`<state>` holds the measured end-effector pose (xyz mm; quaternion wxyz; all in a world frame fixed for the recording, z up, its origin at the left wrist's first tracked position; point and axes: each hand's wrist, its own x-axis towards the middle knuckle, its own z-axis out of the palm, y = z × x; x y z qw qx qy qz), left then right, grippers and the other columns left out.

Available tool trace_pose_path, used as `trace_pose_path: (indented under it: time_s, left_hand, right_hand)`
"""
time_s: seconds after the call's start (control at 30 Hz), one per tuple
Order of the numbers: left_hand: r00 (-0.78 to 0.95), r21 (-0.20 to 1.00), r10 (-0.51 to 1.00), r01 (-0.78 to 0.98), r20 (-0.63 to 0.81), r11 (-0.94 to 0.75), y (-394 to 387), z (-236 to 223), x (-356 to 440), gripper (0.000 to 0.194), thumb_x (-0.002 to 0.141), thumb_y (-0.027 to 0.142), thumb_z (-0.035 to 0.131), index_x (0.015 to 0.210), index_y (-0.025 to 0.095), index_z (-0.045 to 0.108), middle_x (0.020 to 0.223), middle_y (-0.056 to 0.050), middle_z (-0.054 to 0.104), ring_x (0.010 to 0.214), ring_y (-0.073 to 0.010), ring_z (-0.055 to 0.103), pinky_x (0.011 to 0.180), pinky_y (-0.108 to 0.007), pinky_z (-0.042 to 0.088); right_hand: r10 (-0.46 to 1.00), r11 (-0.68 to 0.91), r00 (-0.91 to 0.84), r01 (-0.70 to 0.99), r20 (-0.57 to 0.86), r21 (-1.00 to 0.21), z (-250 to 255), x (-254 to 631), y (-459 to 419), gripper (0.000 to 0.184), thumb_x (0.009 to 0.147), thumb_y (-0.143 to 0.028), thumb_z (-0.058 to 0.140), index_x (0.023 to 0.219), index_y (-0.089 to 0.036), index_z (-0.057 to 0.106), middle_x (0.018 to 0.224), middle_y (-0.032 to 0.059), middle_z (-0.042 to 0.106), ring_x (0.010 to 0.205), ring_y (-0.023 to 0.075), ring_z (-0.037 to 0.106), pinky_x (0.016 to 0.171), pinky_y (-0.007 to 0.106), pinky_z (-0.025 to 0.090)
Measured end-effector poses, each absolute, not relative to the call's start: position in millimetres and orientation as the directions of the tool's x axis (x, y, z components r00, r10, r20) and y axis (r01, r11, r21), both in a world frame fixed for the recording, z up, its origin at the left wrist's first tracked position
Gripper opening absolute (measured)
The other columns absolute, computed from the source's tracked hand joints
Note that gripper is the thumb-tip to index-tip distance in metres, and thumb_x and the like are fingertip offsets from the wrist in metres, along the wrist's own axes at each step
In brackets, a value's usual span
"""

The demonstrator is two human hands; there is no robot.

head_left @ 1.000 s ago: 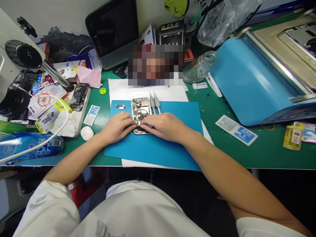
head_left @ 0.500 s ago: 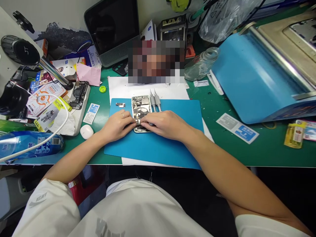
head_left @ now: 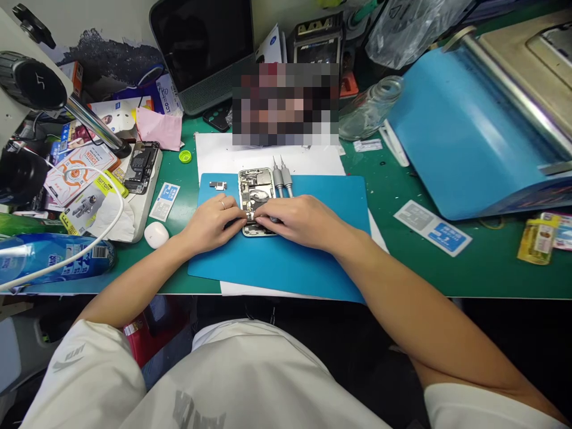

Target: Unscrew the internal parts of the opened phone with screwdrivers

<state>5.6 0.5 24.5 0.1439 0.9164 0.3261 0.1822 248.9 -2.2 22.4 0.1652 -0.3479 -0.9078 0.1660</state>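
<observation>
Opened phone: The pale-framed, rectangular opened phone (head_left: 260, 196), its inner parts bared, is laid flat on the thin, smooth blue mat (head_left: 250, 262), with its long sides pointed towards 12 o'clock, away from the wearer.
Left hand: The ringed left hand (head_left: 214, 219) is brought in from 8 o'clock, fingers curled, thumb and forefinger drawn nearly together at the lower left edge; whether anything is pinched there cannot be told.
Right hand: The right hand (head_left: 299, 220) is brought in from 4 o'clock, fingers bent, the lower right part covered by it; whether anything is gripped cannot be told, since the fingertips are partly hidden.
Grey tools: Two slim, grey-handled tools with thin metal tips (head_left: 278, 177) are laid just beside the phone at 1 o'clock, tips turned to 12.
Metal piece: A small, flat, silver-and-dark metal piece (head_left: 218, 185) is left on the mat at 10 o'clock from the phone.
Handling: The phone is judged light, stiff in the frame and liable to slide; the bared parts are judged fragile.
Hold: It is best gripped by the outer rim at 3 and 9 o'clock, the inside being left unpressed.
Change: Compared with half a second ago, everything is shown slightly higher in view; the phone's place on the mat and both hands' positions are essentially unaltered.
</observation>
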Motion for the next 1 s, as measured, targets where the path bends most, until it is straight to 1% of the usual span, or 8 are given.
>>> trace_pose_path:
  time_s: [0.2, 0.3, 0.4, 0.57, 0.77, 1.0]
  left_hand:
    - [0.722, 0.392, 0.649, 0.539, 0.242, -0.745, 0.2, 25.4, 6.0, 0.026, 0.104, 0.032, 0.047, 0.098, 0.019, 0.068, 0.090, -0.007, 0.064, 0.083, -0.0207, 0.056, 0.077, -0.034, 0.046]
    - [0.723, 0.394, 0.650, 0.541, 0.234, -0.743, 0.2, 25.8, 6.2, 0.026, 0.104, 0.033, 0.047, 0.098, 0.019, 0.068, 0.090, -0.007, 0.064, 0.083, -0.0206, 0.056, 0.077, -0.034, 0.045]
    - [0.720, 0.392, 0.655, 0.547, 0.232, -0.740, 0.3, 25.3, 6.0, 0.025, 0.104, 0.033, 0.048, 0.098, 0.019, 0.068, 0.089, -0.006, 0.063, 0.083, -0.0205, 0.056, 0.077, -0.033, 0.045]
    - [0.718, 0.392, 0.652, 0.542, 0.244, -0.744, 0.2, 24.0, 5.9, 0.024, 0.104, 0.032, 0.049, 0.098, 0.019, 0.068, 0.089, -0.006, 0.063, 0.083, -0.0203, 0.056, 0.077, -0.033, 0.045]
    - [0.726, 0.402, 0.638, 0.519, 0.259, -0.754, -0.7, 26.7, 5.7, 0.025, 0.103, 0.031, 0.049, 0.096, 0.018, 0.069, 0.088, -0.006, 0.062, 0.081, -0.0196, 0.054, 0.077, -0.032, 0.044]
    - [0.723, 0.426, 0.643, 0.514, 0.252, -0.745, -1.8, 28.4, 5.1, 0.025, 0.102, 0.032, 0.049, 0.095, 0.018, 0.069, 0.087, -0.006, 0.062, 0.082, -0.0193, 0.055, 0.077, -0.032, 0.044]
  right_hand:
    - [0.684, 0.703, -0.708, 0.579, 0.172, -0.413, 22.1, 247.2, -2.6, 0.024, 0.102, -0.034, 0.050, 0.102, -0.019, 0.069, 0.094, 0.0059, 0.077, 0.082, 0.0194, 0.070, 0.062, 0.029, 0.040]
    - [0.689, 0.702, -0.705, 0.591, 0.167, -0.398, 21.1, 244.6, -3.2, 0.025, 0.102, -0.036, 0.050, 0.096, -0.019, 0.068, 0.089, 0.0048, 0.075, 0.078, 0.0189, 0.069, 0.060, 0.030, 0.038]
    - [0.700, 0.692, -0.696, 0.607, 0.159, -0.391, 20.4, 242.5, -3.9, 0.027, 0.103, -0.034, 0.048, 0.092, -0.018, 0.068, 0.087, 0.0048, 0.075, 0.076, 0.0179, 0.068, 0.060, 0.030, 0.036]
    - [0.696, 0.696, -0.697, 0.594, 0.173, -0.404, 20.6, 243.2, -3.7, 0.024, 0.102, -0.030, 0.049, 0.094, -0.018, 0.069, 0.088, 0.0048, 0.076, 0.077, 0.0178, 0.069, 0.061, 0.029, 0.037]
    - [0.641, 0.746, -0.732, 0.522, 0.233, -0.413, 22.7, 249.6, -1.4, 0.019, 0.100, -0.027, 0.053, 0.096, -0.019, 0.069, 0.085, 0.0030, 0.075, 0.074, 0.0170, 0.069, 0.060, 0.027, 0.040]
    - [0.593, 0.775, -0.776, 0.479, 0.214, -0.412, 24.9, 250.2, -2.4, 0.019, 0.100, -0.025, 0.052, 0.094, -0.020, 0.070, 0.083, 0.0023, 0.075, 0.072, 0.0157, 0.069, 0.059, 0.027, 0.038]
